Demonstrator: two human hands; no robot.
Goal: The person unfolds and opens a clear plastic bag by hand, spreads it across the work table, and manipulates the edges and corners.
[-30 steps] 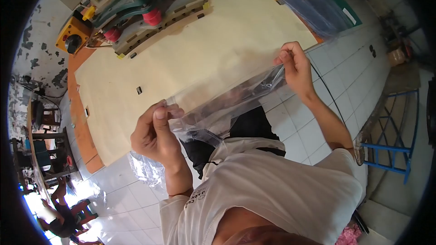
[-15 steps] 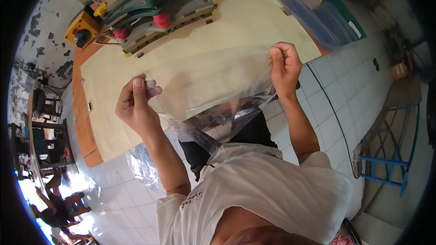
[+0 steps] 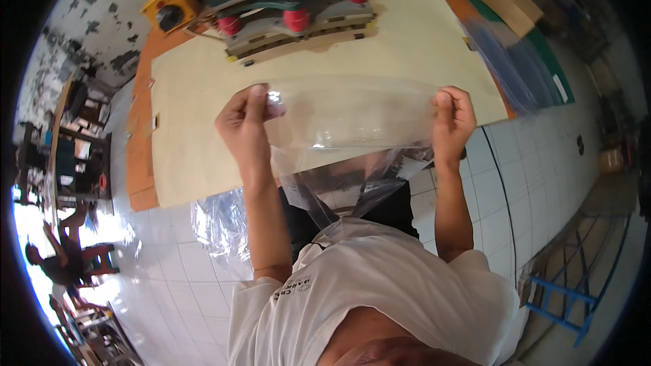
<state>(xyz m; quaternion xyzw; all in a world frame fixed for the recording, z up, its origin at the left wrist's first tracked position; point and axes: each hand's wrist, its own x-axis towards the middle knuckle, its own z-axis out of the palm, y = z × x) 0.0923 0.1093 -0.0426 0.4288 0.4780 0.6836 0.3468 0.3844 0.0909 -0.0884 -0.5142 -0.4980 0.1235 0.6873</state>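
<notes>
Shifted since a moment ago: film, drawn flatter and nearer the machine, yet apart from it. Left hand: clamped on one end. Right hand: clamped on the other. Done: upper part spread above the paper. Undone: lower part, slack over the shorts.

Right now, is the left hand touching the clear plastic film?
Touching. The head view shows the left hand pinching the clear plastic film at its upper-left corner, with no gap between them.
</notes>
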